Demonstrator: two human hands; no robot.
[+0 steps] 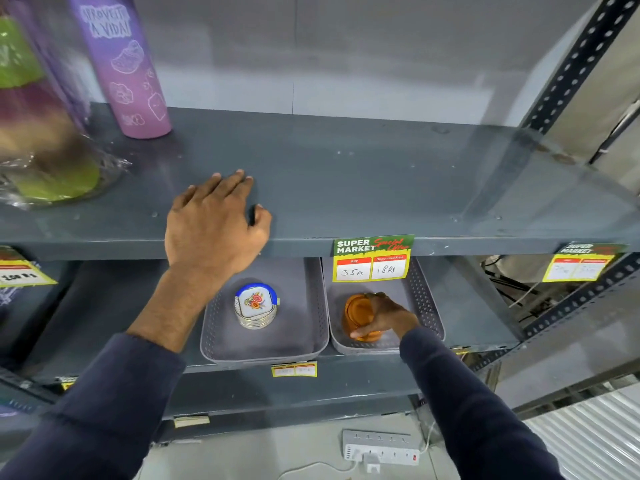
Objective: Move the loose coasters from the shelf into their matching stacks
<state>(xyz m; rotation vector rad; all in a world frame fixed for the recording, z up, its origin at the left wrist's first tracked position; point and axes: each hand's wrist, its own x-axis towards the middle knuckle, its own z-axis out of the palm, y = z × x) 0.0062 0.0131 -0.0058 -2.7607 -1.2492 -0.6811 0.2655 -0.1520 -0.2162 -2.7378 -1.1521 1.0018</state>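
My left hand (213, 223) rests flat on the front of the upper grey shelf (346, 188), fingers spread, holding nothing. On the lower shelf stand two grey perforated trays. The left tray (311, 341) holds a stack of white floral coasters with a blue rim (256, 306). In the right tray (429, 317) sits a stack of orange coasters (358, 315). My right hand (388, 317) grips that orange stack from its right side, thumb at the front and fingers over the top.
A purple bottle (128, 67) stands at the upper shelf's back left, beside plastic-wrapped green and purple items (38, 133). Price tags (372, 259) hang from the shelf edge. A slotted steel upright (575, 64) borders the right. A white power strip (381, 448) lies on the floor.
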